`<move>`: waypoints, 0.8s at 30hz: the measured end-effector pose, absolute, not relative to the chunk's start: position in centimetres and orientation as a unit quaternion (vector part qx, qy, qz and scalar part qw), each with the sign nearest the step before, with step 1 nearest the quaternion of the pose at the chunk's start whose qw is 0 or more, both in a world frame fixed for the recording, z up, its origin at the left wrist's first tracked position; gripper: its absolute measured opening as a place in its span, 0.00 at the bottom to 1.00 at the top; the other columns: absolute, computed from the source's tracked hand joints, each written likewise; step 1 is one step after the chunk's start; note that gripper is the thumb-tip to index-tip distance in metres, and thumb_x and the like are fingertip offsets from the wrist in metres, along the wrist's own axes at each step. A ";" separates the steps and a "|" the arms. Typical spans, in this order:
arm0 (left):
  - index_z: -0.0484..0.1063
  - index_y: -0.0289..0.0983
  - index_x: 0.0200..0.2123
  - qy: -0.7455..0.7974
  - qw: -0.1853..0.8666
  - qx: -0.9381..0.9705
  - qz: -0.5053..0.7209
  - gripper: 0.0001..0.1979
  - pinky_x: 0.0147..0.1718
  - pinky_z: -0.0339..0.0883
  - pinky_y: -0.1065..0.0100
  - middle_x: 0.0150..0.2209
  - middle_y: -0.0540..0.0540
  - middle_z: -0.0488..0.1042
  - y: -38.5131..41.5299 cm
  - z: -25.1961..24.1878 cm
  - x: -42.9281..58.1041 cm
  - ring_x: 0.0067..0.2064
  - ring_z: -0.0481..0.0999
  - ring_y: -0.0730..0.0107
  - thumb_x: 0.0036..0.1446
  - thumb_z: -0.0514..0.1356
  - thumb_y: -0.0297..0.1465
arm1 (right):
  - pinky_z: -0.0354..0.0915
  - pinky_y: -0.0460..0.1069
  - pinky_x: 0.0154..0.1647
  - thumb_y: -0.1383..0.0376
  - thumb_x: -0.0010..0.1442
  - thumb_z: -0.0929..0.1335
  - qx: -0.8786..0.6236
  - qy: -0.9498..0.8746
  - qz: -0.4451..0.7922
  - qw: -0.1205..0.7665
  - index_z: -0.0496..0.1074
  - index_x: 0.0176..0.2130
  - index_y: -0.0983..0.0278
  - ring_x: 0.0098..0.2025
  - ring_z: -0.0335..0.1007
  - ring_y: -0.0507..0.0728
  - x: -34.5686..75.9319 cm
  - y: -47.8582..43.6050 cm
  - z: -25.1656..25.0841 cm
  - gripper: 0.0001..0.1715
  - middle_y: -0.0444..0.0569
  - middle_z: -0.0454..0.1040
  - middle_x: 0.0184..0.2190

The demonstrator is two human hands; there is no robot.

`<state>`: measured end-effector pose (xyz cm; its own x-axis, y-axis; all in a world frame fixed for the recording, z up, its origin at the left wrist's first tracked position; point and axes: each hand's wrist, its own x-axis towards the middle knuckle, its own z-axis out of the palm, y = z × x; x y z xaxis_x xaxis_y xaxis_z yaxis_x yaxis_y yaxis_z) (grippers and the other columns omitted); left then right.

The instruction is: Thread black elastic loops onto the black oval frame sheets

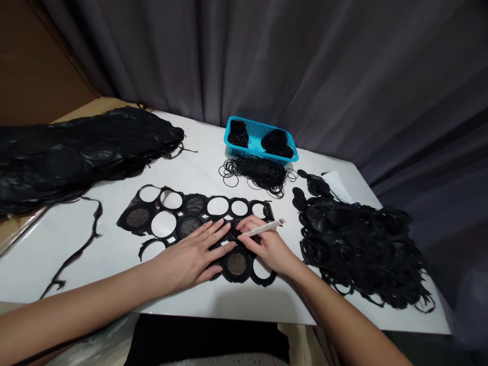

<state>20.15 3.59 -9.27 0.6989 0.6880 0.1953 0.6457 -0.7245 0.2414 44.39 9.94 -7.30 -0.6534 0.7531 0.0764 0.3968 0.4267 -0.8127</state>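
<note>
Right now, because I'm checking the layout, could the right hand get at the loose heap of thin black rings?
Probably yes: only holed black sheet and bare white tabletop lie between the right hand and the heap, though that hand holds a slim pale tool.

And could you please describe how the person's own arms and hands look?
The left hand and right hand wear no gloves. The left forearm and right forearm show no sleeves. I see no watch or bracelet.
</note>
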 end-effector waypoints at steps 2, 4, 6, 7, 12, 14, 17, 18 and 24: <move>0.63 0.40 0.65 0.365 0.083 0.918 0.132 0.25 0.68 0.51 0.49 0.71 0.36 0.53 3.6 -9.3 20.1 0.71 0.54 0.48 0.68 0.57 0.40 | 0.64 0.52 0.48 0.66 0.69 0.65 -0.353 -0.818 0.399 0.218 0.69 0.32 0.62 0.44 0.69 0.55 44.3 9.9 -7.2 0.11 0.48 0.72 0.46; 0.63 0.41 0.66 0.367 0.092 0.916 0.135 0.25 0.68 0.51 0.48 0.72 0.37 0.51 3.6 -9.4 20.1 0.71 0.54 0.49 0.68 0.57 0.40 | 0.65 0.52 0.49 0.66 0.69 0.64 -0.353 -0.822 0.391 0.216 0.69 0.33 0.61 0.46 0.70 0.56 44.3 9.8 -7.1 0.11 0.49 0.72 0.46; 0.61 0.42 0.66 0.371 0.096 0.914 0.134 0.26 0.68 0.51 0.48 0.72 0.37 0.49 3.6 -9.4 20.1 0.71 0.53 0.49 0.68 0.58 0.40 | 0.66 0.52 0.51 0.67 0.69 0.64 -0.349 -0.834 0.370 0.214 0.69 0.35 0.61 0.48 0.70 0.56 44.3 9.6 -7.2 0.09 0.50 0.71 0.46; 0.60 0.42 0.67 0.374 0.095 0.914 0.129 0.27 0.68 0.52 0.48 0.73 0.37 0.48 3.5 -9.4 20.1 0.71 0.52 0.48 0.68 0.58 0.40 | 0.66 0.53 0.52 0.67 0.70 0.63 -0.345 -0.842 0.356 0.214 0.70 0.37 0.61 0.49 0.69 0.57 44.3 9.5 -7.2 0.08 0.51 0.71 0.46; 0.60 0.41 0.68 0.377 0.088 0.916 0.107 0.29 0.67 0.52 0.47 0.73 0.34 0.46 3.6 -9.3 20.1 0.72 0.51 0.47 0.67 0.59 0.40 | 0.68 0.54 0.52 0.69 0.70 0.62 -0.335 -0.868 0.286 0.228 0.69 0.42 0.61 0.50 0.69 0.59 43.8 8.0 -8.1 0.06 0.53 0.72 0.47; 0.60 0.41 0.67 0.376 0.086 0.917 0.106 0.29 0.68 0.51 0.48 0.73 0.35 0.47 3.5 -9.3 20.1 0.72 0.51 0.48 0.67 0.59 0.41 | 0.69 0.56 0.51 0.70 0.69 0.62 -0.327 -0.888 0.236 0.220 0.69 0.41 0.61 0.50 0.68 0.61 43.4 7.7 -8.6 0.08 0.55 0.73 0.48; 0.62 0.40 0.66 0.373 0.081 0.918 0.105 0.27 0.68 0.51 0.47 0.73 0.34 0.47 3.6 -9.3 20.1 0.72 0.51 0.47 0.67 0.59 0.40 | 0.68 0.57 0.50 0.73 0.68 0.60 -0.351 -0.889 0.184 0.230 0.69 0.40 0.62 0.49 0.69 0.63 43.7 8.9 -8.6 0.10 0.57 0.75 0.47; 0.63 0.40 0.66 0.374 0.081 0.918 0.106 0.26 0.68 0.52 0.47 0.73 0.34 0.47 3.6 -9.3 20.1 0.72 0.50 0.46 0.67 0.59 0.39 | 0.68 0.56 0.48 0.72 0.68 0.60 -0.386 -0.868 0.183 0.253 0.69 0.39 0.62 0.47 0.70 0.62 44.1 9.8 -8.3 0.10 0.56 0.75 0.44; 0.62 0.39 0.66 0.366 0.093 0.916 0.138 0.26 0.67 0.53 0.47 0.72 0.35 0.50 3.5 -8.7 19.9 0.72 0.52 0.47 0.69 0.57 0.41 | 0.65 0.52 0.39 0.63 0.71 0.60 -0.510 -0.769 0.193 0.335 0.68 0.38 0.61 0.33 0.68 0.57 47.8 12.0 -5.4 0.11 0.50 0.74 0.35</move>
